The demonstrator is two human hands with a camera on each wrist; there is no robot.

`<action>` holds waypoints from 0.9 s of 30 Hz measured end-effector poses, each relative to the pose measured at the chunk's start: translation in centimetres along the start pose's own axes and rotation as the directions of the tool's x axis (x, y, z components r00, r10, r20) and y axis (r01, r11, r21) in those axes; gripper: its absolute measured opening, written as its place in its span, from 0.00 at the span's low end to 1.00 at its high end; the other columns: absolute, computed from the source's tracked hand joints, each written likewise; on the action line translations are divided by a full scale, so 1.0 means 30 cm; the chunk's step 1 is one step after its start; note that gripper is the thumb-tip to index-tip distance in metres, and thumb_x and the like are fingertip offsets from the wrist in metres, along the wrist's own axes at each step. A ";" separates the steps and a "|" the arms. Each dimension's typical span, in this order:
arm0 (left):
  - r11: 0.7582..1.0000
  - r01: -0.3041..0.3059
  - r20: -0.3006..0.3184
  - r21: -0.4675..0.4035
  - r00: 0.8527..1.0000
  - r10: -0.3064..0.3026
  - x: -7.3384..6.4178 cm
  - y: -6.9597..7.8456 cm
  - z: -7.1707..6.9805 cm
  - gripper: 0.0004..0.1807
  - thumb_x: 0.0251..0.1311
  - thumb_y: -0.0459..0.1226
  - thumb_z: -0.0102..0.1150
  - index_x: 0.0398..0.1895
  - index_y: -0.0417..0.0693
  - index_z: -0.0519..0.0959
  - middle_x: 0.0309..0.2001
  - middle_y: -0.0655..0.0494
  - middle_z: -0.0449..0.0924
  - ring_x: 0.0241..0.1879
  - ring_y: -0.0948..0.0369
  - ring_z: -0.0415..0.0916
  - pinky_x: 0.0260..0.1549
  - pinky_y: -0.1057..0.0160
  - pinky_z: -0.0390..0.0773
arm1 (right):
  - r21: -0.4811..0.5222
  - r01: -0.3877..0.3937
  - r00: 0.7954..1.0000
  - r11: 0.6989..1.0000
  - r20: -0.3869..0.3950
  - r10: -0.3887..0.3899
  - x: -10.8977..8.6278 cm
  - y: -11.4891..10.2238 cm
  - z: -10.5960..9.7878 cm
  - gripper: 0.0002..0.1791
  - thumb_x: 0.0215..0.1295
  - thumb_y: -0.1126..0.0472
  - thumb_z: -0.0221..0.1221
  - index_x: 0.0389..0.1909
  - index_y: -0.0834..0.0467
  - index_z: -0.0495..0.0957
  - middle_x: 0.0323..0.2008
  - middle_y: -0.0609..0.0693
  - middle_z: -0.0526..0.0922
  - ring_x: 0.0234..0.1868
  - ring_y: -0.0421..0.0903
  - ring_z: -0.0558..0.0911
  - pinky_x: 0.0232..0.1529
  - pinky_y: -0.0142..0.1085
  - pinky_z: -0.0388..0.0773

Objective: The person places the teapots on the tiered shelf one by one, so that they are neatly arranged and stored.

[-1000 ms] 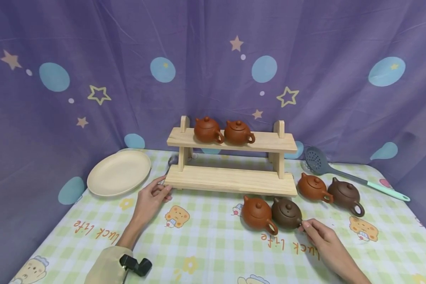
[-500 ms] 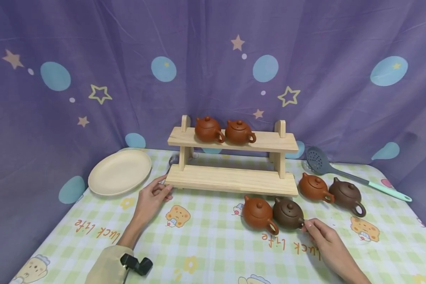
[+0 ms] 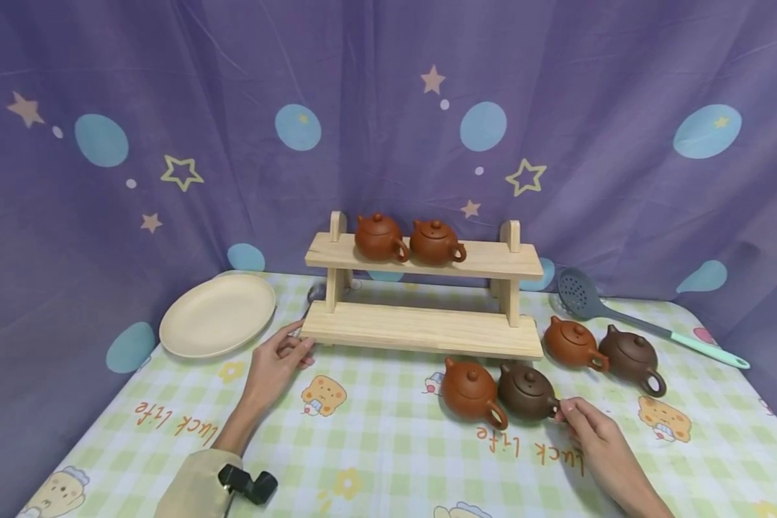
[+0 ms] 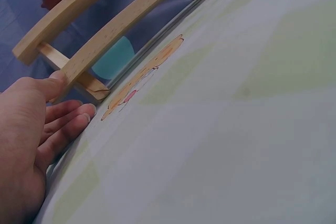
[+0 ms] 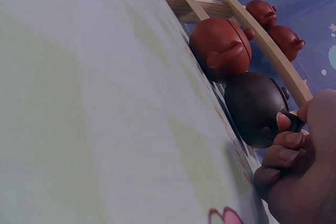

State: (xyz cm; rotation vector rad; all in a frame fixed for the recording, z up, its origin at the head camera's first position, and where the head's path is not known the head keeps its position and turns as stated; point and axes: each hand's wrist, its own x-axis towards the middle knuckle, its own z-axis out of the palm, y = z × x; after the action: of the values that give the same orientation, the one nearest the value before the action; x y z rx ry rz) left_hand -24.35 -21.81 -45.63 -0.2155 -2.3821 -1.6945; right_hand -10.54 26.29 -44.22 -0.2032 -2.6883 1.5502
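Head view: The left hand [image 3: 273, 363] holds the left end of the lower board of the wooden rack [image 3: 421, 327]. The right hand [image 3: 598, 442] pinches the handle of the dark brown teapot [image 3: 526, 392] between thumb and fingers. This teapot is located in front of the rack's right end, spout toward the rack, lid in place. The front reddish-brown teapot [image 3: 469, 388] is positioned directly to its left, with its own handle free. Two reddish-brown teapots [image 3: 377, 239] stand side by side on the upper board. To the right of the rack, a further reddish-brown teapot [image 3: 573, 343] and a second dark brown teapot [image 3: 629, 355] form another pair. A slotted ladle [image 3: 576, 291] lies behind that pair. A cream plate [image 3: 216, 316] is located to the left of the rack. A checked cloth covers the worktop [image 3: 388, 467]; a purple curtain [image 3: 375, 108] forms the backdrop.

Left wrist view: The thumb rests on the end of the lower board; the remaining fingers [image 4: 68, 129] extend below it, just above the cloth.

Right wrist view: The thumb and index finger grip the handle; the other fingers are curled. Contact between the two front teapots cannot be determined.
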 end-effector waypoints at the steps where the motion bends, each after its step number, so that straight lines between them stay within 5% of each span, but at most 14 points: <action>1: 1.000 0.001 -0.001 0.002 1.000 -0.001 -0.001 -0.001 0.000 0.30 0.73 0.43 0.64 0.72 0.40 0.72 0.38 0.40 0.85 0.31 0.56 0.87 0.35 0.64 0.88 | 0.007 0.009 1.000 1.000 -0.006 -0.009 -0.001 0.001 0.001 0.22 0.87 0.52 0.43 0.43 0.65 0.78 0.30 0.50 0.71 0.28 0.43 0.69 0.29 0.32 0.68; 15: 1.000 0.017 -0.003 -0.003 1.000 -0.017 -0.003 0.003 0.001 0.29 0.73 0.42 0.64 0.73 0.41 0.72 0.39 0.40 0.85 0.32 0.55 0.87 0.36 0.64 0.88 | 0.038 0.025 1.000 0.999 -0.018 -0.024 -0.001 -0.004 0.002 0.22 0.87 0.53 0.42 0.43 0.66 0.77 0.24 0.49 0.67 0.23 0.43 0.66 0.24 0.33 0.67; 24: 0.999 0.034 0.014 0.003 0.999 -0.034 -0.022 0.100 0.004 0.27 0.74 0.33 0.61 0.72 0.33 0.70 0.39 0.32 0.83 0.35 0.44 0.86 0.37 0.60 0.89 | 0.036 0.081 0.995 0.996 -0.058 -0.079 0.005 -0.009 -0.004 0.22 0.87 0.54 0.42 0.42 0.67 0.77 0.22 0.48 0.65 0.22 0.43 0.66 0.21 0.35 0.65; 27: 0.999 0.033 0.011 0.005 0.999 -0.033 -0.020 0.087 0.003 0.27 0.74 0.34 0.61 0.72 0.34 0.71 0.39 0.32 0.83 0.34 0.45 0.86 0.37 0.61 0.89 | 0.035 0.101 0.993 0.994 -0.069 -0.098 0.011 -0.008 -0.007 0.21 0.87 0.55 0.42 0.42 0.67 0.77 0.21 0.48 0.64 0.21 0.43 0.66 0.20 0.35 0.64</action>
State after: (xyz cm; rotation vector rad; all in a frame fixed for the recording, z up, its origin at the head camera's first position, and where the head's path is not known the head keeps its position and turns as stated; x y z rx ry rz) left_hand -23.17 -20.87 -43.43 -0.1863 -2.4106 -1.7065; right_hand -10.87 26.40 -43.93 -0.1164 -2.5734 1.5361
